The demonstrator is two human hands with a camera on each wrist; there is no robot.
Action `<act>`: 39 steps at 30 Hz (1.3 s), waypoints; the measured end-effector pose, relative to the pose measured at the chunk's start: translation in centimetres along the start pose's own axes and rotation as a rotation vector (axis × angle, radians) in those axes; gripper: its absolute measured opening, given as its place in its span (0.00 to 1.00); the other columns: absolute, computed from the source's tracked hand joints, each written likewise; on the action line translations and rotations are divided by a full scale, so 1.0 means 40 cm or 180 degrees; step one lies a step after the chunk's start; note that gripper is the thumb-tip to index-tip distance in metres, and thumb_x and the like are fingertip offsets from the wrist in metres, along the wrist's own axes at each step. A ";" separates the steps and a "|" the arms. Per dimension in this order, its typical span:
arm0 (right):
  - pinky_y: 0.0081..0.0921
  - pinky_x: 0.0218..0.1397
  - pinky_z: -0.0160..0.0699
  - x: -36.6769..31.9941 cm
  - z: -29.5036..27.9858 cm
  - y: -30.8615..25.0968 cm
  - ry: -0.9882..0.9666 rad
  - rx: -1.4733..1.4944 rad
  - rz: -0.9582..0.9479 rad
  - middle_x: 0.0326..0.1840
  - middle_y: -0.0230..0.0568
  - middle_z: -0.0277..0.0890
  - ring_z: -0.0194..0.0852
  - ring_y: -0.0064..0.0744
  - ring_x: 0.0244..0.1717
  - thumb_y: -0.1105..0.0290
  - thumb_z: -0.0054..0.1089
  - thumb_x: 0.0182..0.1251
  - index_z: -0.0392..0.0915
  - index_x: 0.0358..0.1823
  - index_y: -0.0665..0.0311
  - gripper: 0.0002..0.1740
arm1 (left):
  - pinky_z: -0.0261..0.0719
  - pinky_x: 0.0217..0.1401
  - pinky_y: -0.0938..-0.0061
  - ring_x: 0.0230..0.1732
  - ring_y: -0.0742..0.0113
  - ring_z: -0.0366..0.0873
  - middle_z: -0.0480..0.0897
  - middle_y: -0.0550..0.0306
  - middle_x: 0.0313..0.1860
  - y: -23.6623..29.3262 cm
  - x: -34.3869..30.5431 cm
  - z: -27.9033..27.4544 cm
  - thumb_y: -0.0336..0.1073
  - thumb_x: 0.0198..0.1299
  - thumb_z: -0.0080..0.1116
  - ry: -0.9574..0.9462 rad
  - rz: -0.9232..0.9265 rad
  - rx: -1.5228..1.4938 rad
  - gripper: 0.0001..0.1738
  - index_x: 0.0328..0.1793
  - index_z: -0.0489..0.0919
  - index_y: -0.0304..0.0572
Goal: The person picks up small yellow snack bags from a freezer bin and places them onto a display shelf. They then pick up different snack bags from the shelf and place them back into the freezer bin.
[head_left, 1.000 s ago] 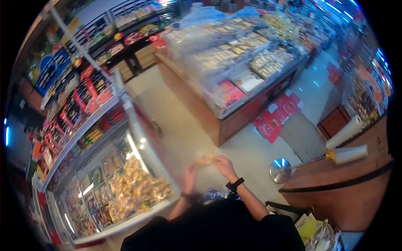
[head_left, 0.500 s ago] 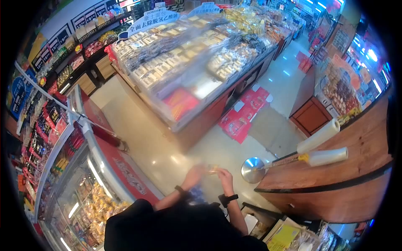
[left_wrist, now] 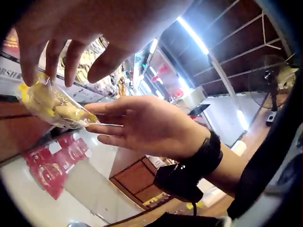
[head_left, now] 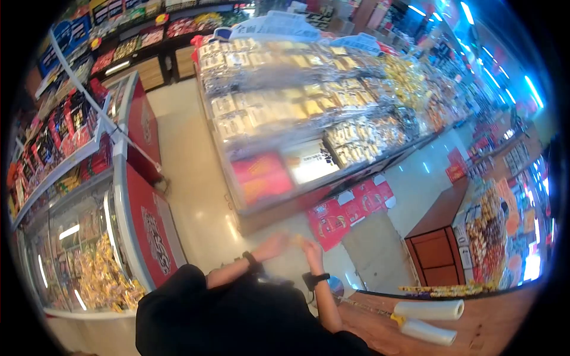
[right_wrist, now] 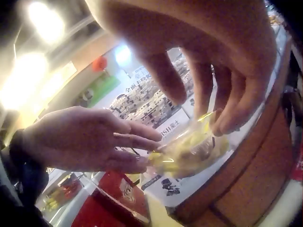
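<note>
At the far left, shelves (head_left: pixel 59 142) carry rows of red and dark packs. Below them a chest freezer (head_left: pixel 148 234) with a red side wall holds heaps of yellow bags under its glass. Just right of the freezer, low in the head view, the left hand (head_left: pixel 270 246) is raised in front of the person's dark sleeve, a dark band at its wrist. Its fingers curl down onto one end of a small clear packet (left_wrist: pixel 52 106) with pale yellow pieces inside (the wrapper is too blurred to read). The packet hangs in the air between both hands, over the pale aisle floor. The right hand (head_left: pixel 312 254), also banded at the wrist, pinches the other end between thumb and fingertips. Beyond the hands stands a long display island (head_left: pixel 285 107) stacked with wrapped trays. Red floor stickers (head_left: pixel 347 210) lie at its foot, then comes a wooden cabinet (head_left: pixel 436 258), and at the lower right two white rolls (head_left: pixel 428 309) rest on a wooden counter (head_left: pixel 504 320)
</note>
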State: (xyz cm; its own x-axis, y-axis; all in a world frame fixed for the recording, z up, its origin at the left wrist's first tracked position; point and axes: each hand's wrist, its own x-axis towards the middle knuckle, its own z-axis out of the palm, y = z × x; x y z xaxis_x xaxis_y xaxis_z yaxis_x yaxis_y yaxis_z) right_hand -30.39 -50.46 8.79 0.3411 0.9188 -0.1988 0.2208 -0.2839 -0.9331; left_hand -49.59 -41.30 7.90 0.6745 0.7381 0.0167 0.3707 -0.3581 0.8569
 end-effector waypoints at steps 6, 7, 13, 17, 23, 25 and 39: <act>0.23 0.42 0.71 0.216 0.070 -0.095 -0.0514 -0.0164 -0.0290 0.36 0.34 0.81 0.74 0.23 0.38 0.67 0.57 0.66 0.82 0.50 0.69 0.16 | 0.73 0.56 0.53 0.55 0.40 0.73 0.76 0.42 0.51 0.057 0.060 -0.129 0.37 0.58 0.56 0.1019 -0.0499 0.0166 0.17 0.53 0.75 0.39; 0.23 0.43 0.72 0.243 0.082 -0.103 -0.0657 -0.0190 -0.0283 0.37 0.34 0.81 0.74 0.23 0.38 0.67 0.58 0.66 0.82 0.49 0.69 0.16 | 0.73 0.56 0.53 0.56 0.40 0.72 0.75 0.42 0.51 0.036 0.063 -0.126 0.36 0.58 0.56 0.1262 -0.0442 0.0207 0.18 0.54 0.75 0.38; 0.26 0.53 0.73 0.491 0.177 -0.189 -0.1035 -0.0399 -0.1018 0.48 0.39 0.80 0.75 0.28 0.51 0.73 0.57 0.65 0.81 0.49 0.67 0.13 | 0.67 0.66 0.57 0.64 0.41 0.66 0.70 0.40 0.61 0.051 0.159 -0.230 0.34 0.55 0.58 0.2010 -0.0757 -0.0002 0.27 0.61 0.69 0.35; 0.32 0.58 0.72 0.629 0.241 -0.140 -0.1790 -0.0802 -0.0790 0.53 0.44 0.80 0.75 0.36 0.56 0.67 0.56 0.65 0.79 0.53 0.67 0.18 | 0.54 0.74 0.47 0.71 0.34 0.57 0.64 0.36 0.68 0.032 0.231 -0.234 0.38 0.52 0.62 0.2408 -0.1043 0.1343 0.30 0.61 0.70 0.34; 0.33 0.56 0.75 0.735 0.235 -0.195 -0.2599 -0.1638 -0.0441 0.49 0.42 0.83 0.78 0.38 0.52 0.66 0.52 0.63 0.82 0.50 0.63 0.17 | 0.52 0.75 0.45 0.76 0.33 0.51 0.55 0.32 0.75 0.008 0.305 -0.271 0.45 0.56 0.60 0.1536 -0.1808 0.0540 0.34 0.68 0.68 0.40; 0.33 0.54 0.76 0.775 0.259 -0.188 -0.3090 -0.1444 -0.0205 0.50 0.41 0.82 0.78 0.36 0.52 0.66 0.53 0.63 0.81 0.52 0.64 0.18 | 0.53 0.75 0.46 0.76 0.34 0.51 0.56 0.33 0.75 -0.002 0.319 -0.289 0.44 0.56 0.59 0.1527 -0.2076 0.0172 0.34 0.68 0.67 0.41; 0.28 0.58 0.70 0.946 0.521 -0.137 -0.4148 -0.0620 -0.1163 0.56 0.45 0.77 0.75 0.37 0.52 0.64 0.46 0.73 0.72 0.62 0.64 0.21 | 0.63 0.73 0.62 0.74 0.43 0.59 0.57 0.39 0.77 -0.213 0.400 -0.301 0.30 0.57 0.55 0.2669 -0.2179 0.0520 0.27 0.65 0.72 0.44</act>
State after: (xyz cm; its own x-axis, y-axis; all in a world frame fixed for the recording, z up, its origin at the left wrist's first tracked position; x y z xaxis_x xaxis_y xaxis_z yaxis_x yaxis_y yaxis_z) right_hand -37.74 -8.42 0.12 -0.8400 0.5086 -0.1893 0.2727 0.0942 -0.9575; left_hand -49.63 -19.55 7.06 -0.3329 0.9422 -0.0386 0.6234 0.2506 0.7406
